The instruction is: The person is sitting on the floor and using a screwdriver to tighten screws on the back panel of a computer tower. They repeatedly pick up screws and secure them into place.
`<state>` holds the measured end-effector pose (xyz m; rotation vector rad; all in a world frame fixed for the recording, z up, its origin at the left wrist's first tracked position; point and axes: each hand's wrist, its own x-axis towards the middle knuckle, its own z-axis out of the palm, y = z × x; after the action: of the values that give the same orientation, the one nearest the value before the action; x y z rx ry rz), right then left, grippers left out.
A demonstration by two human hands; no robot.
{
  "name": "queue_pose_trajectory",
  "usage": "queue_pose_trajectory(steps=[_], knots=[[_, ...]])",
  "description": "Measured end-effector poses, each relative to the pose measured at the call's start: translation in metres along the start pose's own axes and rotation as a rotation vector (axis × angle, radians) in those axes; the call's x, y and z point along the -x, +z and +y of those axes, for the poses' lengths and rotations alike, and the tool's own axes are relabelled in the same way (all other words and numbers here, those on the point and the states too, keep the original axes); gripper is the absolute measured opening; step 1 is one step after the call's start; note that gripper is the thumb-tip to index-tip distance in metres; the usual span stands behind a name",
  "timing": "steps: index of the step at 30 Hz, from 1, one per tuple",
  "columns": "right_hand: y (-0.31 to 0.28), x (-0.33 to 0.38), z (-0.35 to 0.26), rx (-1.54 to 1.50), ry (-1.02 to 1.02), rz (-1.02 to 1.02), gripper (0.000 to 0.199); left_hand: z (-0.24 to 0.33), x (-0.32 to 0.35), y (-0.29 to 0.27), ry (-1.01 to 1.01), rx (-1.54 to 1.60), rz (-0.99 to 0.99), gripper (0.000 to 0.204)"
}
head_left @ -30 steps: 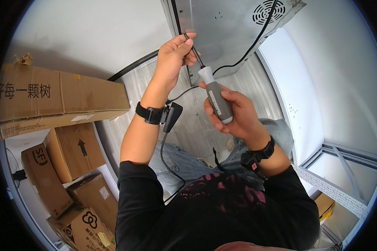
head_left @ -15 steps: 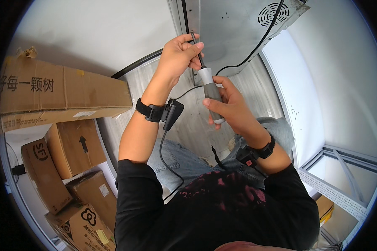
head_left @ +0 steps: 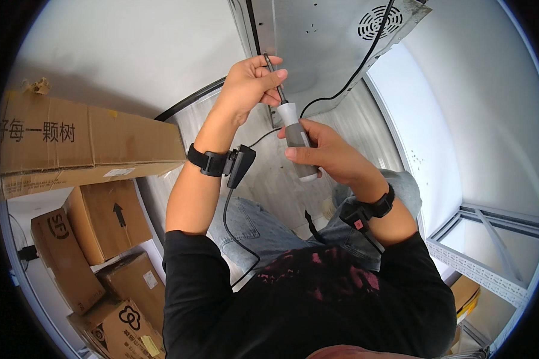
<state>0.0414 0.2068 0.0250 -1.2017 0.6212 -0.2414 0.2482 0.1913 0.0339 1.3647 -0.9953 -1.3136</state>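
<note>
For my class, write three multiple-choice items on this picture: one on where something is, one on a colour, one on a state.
1. Where are the cardboard boxes?
A. On the person's left
B. On the person's right
C. On the metal panel

2. What colour is the screwdriver handle?
A. Red
B. Grey and white
C. Yellow

3. How does the right hand hold the screwdriver?
A. Open beside it
B. Closed round the handle
C. Pinching the tip

Answers:
1 A, the boxes are stacked at the picture's left edge.
2 B, the handle is grey with a white collar.
3 B, its fingers wrap the handle, while the left hand pinches the shaft near the metal panel.
</note>
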Motion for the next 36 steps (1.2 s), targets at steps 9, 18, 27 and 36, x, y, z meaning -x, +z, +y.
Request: queue_pose_trajectory(steps=[9, 18, 27, 36], knots=[[-0.015, 0.007, 0.007, -0.318, 0.030, -0.094, 0.054, -0.002, 0.000, 0.008, -0.029, 0.252, 0.004, 0.037], [-0.012, 0.007, 0.014, -0.338, 0.040, -0.078, 0.052, -0.011, -0.005, 0.001, 0.031, 0.157, 0.107, 0.031], [-0.013, 0.010, 0.011, -0.251, 0.015, -0.134, 0.057, 0.002, 0.003, 0.008, -0.034, 0.209, 0.114, 0.032], [-0.012, 0.008, 0.014, -0.416, 0.058, -0.112, 0.048, -0.008, 0.001, 0.002, 0.017, 0.124, 0.100, 0.034]])
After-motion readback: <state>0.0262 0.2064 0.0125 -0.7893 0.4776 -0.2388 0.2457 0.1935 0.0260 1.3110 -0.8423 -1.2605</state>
